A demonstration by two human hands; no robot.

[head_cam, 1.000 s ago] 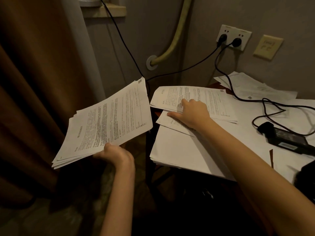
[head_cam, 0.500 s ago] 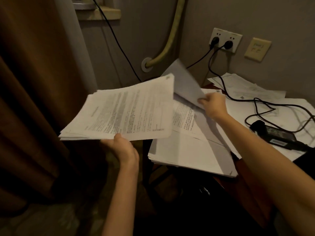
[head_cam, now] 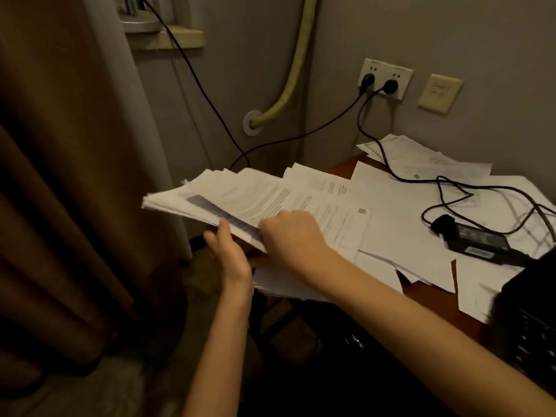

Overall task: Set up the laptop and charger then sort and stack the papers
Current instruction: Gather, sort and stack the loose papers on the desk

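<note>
Both hands grip the paper stack's near edge.

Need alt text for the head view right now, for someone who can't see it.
Both hands, left hand and right hand, hold a stack of papers at the table's left edge. More loose sheets cover the table, with a plugged-in charger lying on them.

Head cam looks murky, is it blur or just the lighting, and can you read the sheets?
Head view: dim, warm light; motion blur smears the held stack of papers and both hands, left hand, right hand; print unreadable; laptop nearly black.
</note>
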